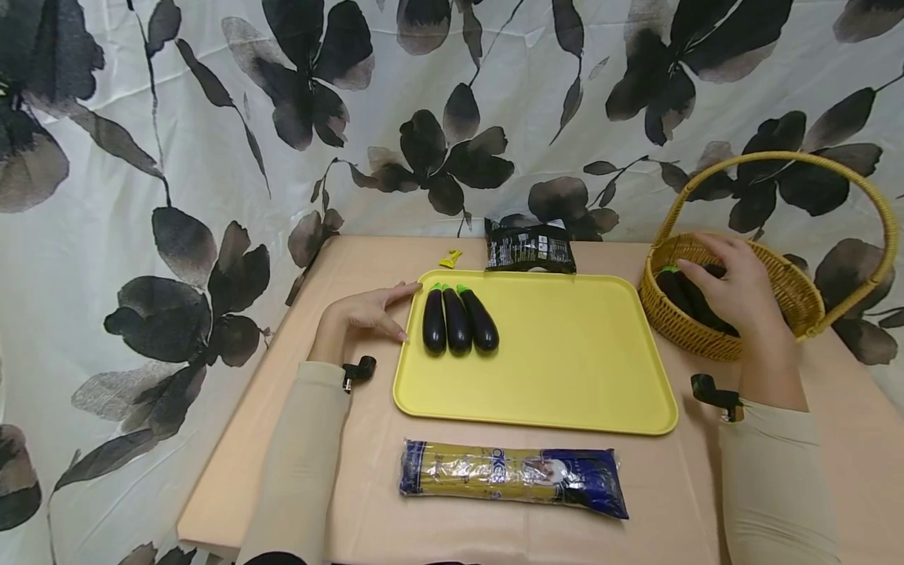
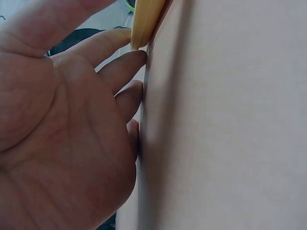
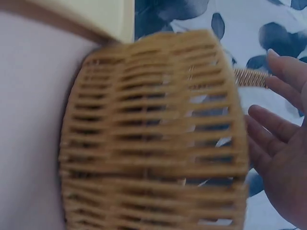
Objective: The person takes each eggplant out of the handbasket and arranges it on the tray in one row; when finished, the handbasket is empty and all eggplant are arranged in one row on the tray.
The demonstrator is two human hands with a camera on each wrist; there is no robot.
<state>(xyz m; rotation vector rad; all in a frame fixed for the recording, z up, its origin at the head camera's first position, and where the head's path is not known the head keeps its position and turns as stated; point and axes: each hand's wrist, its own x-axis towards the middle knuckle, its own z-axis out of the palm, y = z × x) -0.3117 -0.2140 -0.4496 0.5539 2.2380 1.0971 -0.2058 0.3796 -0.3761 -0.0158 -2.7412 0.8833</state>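
Three dark eggplants (image 1: 457,322) lie side by side at the left end of a yellow tray (image 1: 565,353), green stems toward the back. My left hand (image 1: 367,310) rests at the tray's left rim, its fingers extended; the left wrist view shows the fingertips right at the tray edge (image 2: 143,24) by the tabletop. Over the wicker basket (image 1: 671,320) at the right, my right hand (image 1: 738,282) reaches in with fingers loosely spread and nothing seen in them. More eggplants (image 1: 698,302) lie inside the basket, partly hidden by that hand. The right wrist view shows the basket's side (image 3: 153,120).
A long blue-and-yellow packet (image 1: 508,475), apparently pasta, lies in front of the tray. Behind the tray are a black bag (image 1: 530,249) and a small yellow wrapped piece (image 1: 450,258). The basket's tall handle (image 1: 798,155) arches above it. Flowered cloth (image 1: 424,94) hangs behind the table.
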